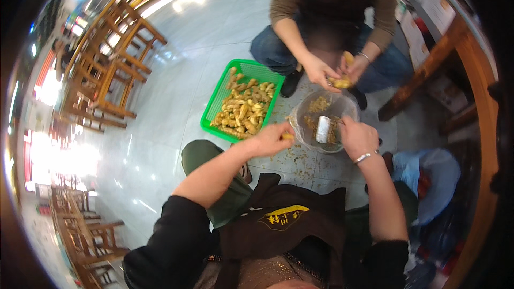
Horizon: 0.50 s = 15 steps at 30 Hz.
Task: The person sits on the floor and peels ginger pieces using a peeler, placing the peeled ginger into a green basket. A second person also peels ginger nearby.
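My left hand is closed around a piece of ginger root, between a green plastic basket and a lined bin. Over the bin's near right rim, my right hand grips the handle end of a blade, probably a cleaver; its bright face hangs over the bin's opening. The round bin has a clear plastic liner, with peelings inside. Many ginger roots, some pale and peeled-looking, lie in the green basket. Across from me, a co-worker's hands hold ginger above the bin.
The co-worker crouches beyond the bin. Scraps litter the tiled floor. A light blue plastic bag stands at my right, near a wooden table leg. Wooden chairs line the left side.
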Available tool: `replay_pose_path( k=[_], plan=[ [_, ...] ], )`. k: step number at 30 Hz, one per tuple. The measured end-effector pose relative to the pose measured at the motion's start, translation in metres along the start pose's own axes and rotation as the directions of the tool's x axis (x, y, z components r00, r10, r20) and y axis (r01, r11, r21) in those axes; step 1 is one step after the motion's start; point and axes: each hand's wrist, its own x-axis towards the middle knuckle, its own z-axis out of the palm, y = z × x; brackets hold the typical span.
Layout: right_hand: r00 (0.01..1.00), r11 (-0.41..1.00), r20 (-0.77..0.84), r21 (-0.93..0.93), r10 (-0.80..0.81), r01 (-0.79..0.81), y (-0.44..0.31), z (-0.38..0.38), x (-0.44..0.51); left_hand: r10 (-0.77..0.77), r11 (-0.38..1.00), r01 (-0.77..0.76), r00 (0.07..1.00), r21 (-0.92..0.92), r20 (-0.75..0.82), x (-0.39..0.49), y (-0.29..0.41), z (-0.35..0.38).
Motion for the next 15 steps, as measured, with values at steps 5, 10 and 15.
replay_pose_path(
  k=[5, 10, 15],
  plan=[
    [0.998, 0.995, 0.063, -0.093, -0.019, 0.025, 0.010, -0.003, -0.009, -0.176, 0.611, 0.464, 0.869, 0.641, -0.462, 0.011, -0.034, -0.075],
    [0.979, 0.981, 0.188, -0.158, -0.081, 0.112, 0.008, 0.007, -0.013, -0.255, 0.663, 0.497, 0.853, 0.560, -0.455, 0.004, -0.086, -0.123],
    [0.933, 0.978, 0.351, -0.152, -0.079, 0.140, 0.003, 0.012, -0.006, -0.236, 0.812, 0.286, 0.958, 0.508, -0.161, 0.018, -0.110, -0.129]
  ],
)
